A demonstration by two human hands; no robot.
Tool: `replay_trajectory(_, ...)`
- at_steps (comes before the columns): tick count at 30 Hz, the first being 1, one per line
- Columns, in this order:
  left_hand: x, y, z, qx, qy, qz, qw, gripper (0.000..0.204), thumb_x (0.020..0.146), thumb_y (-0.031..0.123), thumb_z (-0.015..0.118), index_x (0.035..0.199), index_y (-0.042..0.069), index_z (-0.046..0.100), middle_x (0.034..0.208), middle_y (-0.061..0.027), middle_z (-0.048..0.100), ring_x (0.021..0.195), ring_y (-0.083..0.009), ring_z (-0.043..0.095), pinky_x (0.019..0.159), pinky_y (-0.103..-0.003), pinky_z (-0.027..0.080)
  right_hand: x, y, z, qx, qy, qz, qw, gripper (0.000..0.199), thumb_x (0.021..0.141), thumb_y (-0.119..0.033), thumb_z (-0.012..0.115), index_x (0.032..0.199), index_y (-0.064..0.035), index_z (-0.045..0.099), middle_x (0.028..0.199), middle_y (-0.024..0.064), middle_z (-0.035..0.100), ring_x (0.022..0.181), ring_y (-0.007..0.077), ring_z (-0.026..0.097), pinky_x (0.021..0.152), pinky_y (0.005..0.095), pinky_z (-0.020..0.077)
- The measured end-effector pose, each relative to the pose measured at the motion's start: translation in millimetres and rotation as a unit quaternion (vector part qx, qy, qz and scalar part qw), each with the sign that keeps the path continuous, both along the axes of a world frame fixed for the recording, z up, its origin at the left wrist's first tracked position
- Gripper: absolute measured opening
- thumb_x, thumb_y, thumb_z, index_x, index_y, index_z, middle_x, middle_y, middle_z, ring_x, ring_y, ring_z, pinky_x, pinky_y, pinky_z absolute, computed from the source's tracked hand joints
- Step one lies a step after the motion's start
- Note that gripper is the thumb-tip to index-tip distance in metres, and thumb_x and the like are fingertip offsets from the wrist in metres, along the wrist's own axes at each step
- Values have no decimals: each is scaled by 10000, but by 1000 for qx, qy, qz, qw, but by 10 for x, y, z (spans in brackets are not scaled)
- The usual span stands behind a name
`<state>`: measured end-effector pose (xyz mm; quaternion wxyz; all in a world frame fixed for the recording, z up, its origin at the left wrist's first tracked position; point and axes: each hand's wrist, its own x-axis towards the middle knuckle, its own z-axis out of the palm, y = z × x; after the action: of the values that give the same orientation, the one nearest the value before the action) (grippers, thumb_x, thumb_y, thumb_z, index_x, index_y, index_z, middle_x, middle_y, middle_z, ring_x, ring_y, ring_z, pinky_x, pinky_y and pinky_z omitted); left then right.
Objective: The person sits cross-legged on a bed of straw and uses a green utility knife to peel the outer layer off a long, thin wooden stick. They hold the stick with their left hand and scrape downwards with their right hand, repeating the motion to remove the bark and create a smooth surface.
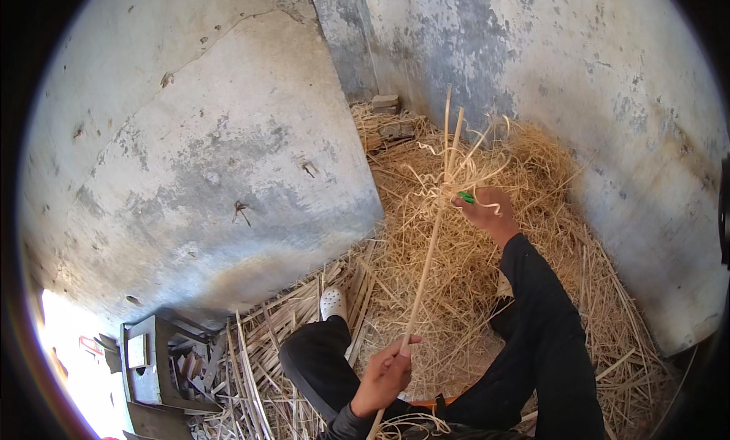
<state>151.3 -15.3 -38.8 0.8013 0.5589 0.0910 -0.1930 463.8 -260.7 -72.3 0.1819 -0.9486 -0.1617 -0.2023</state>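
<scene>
A long, thin, pale wooden stick (pixel 426 280) slants up from the lower edge, away from me. My left hand (pixel 385 375) is closed round its near part. Toward the far end, several split lengths and curled shavings (pixel 433 183) fan out from it. There my right hand (pixel 490 212) is closed on a small green-handled tool (pixel 465 197), held against the stick among the curls. The tool's working end is hidden by shavings and fingers. More thin curls (pixel 414 426) lie at my lap.
A heap of straw-like shavings (pixel 471 265) covers the floor ahead, against weathered walls (pixel 251 158). Loose split sticks (pixel 258 371) lie at the left beside a dark wooden box-like piece (pixel 156 364). My white clog (pixel 333 303) rests among them. Bricks (pixel 385 103) sit in the far corner.
</scene>
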Motion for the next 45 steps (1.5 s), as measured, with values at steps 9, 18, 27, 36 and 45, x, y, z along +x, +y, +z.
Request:
replay_trajectory(9, 822, 202, -71, -60, -43, -22, 997, 322, 1042, 239, 356, 1233, 6, 470, 602, 32, 356, 396, -61, 333, 404, -213, 322, -1070, 495, 473, 30, 90, 94, 991, 797, 803, -787, 438, 488, -63, 548, 381, 62, 385, 349, 231, 429, 374, 393, 334)
replay_trajectory(18, 1088, 85, 81, 32, -70, -106, 991, 297, 1047, 283, 330, 1071, 30, 483, 554, 28, 356, 354, -74, 334, 345, -218, 322, -463, 367, 224, 30, 119, 36, 992, 815, 761, -841, 416, 516, -85, 597, 410, 52, 432, 354, 205, 439, 367, 375, 326)
replay_trajectory(27, 1155, 172, -123, 219, -221, -61, 948, 262, 1037, 261, 372, 998, 52, 527, 578, 59, 373, 451, -34, 323, 427, -234, 291, -720, 579, 44, -28, -17, 173, 984, 762, 727, -837, 476, 555, -111, 628, 418, 29, 433, 360, 198, 455, 369, 337, 337)
replay_trajectory(36, 989, 186, -72, 289, -195, -82, 934, 265, 1022, 246, 409, 1022, 23, 552, 564, -23, 434, 501, -108, 438, 485, -297, 355, -762, 567, 122, -29, 100, 155, 982, 759, 756, -801, 494, 600, -78, 664, 418, 53, 460, 365, 201, 469, 364, 349, 338)
replay_trajectory(45, 877, 207, 18, 407, -300, -17, 863, 250, 1009, 216, 416, 1039, 8, 552, 611, -155, 491, 534, -333, 533, 517, -389, 400, -602, 714, -20, 30, -73, 143, 987, 797, 741, -847, 436, 497, -100, 563, 385, 43, 413, 331, 186, 424, 351, 335, 321)
